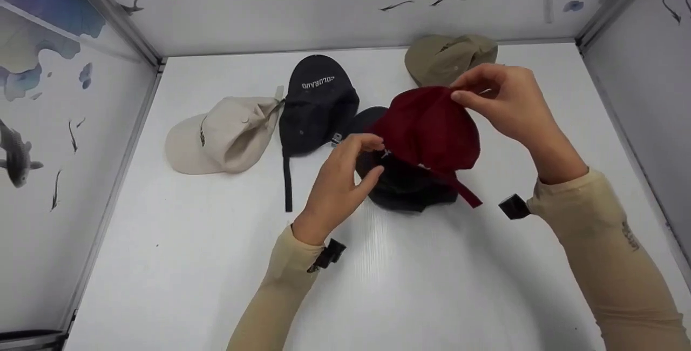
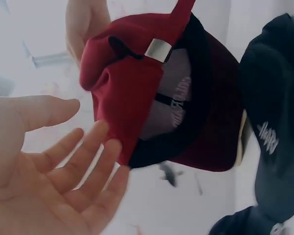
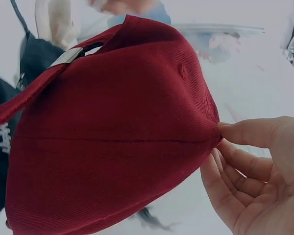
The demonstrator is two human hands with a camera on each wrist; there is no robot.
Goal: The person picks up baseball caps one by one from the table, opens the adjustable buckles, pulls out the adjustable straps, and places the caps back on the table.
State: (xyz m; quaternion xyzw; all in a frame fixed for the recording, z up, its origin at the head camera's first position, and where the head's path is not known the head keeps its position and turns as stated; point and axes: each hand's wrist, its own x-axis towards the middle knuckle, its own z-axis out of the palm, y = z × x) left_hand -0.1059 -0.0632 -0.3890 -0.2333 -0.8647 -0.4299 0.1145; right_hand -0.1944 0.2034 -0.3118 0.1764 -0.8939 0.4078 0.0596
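Observation:
A dark red baseball cap (image 1: 432,124) hangs in the air above a black cap (image 1: 410,186) on the table. My right hand (image 1: 505,100) pinches the red cap's crown between thumb and fingertips, plain in the right wrist view, where the red fabric (image 3: 117,117) fills the middle. The strap and metal buckle (image 2: 158,50) show in the left wrist view, along with the cap's open underside. My left hand (image 1: 340,181) is beside the red cap's left edge with fingers spread and relaxed; in the left wrist view its fingertips (image 2: 115,147) overlap the cap, and contact is unclear.
A beige cap (image 1: 237,135) lies at the left of the white table (image 1: 205,254). Next to it is a navy cap (image 1: 318,102) with its strap trailing forward. An olive cap (image 1: 440,59) lies by the back wall (image 1: 302,16). Side panels enclose the table.

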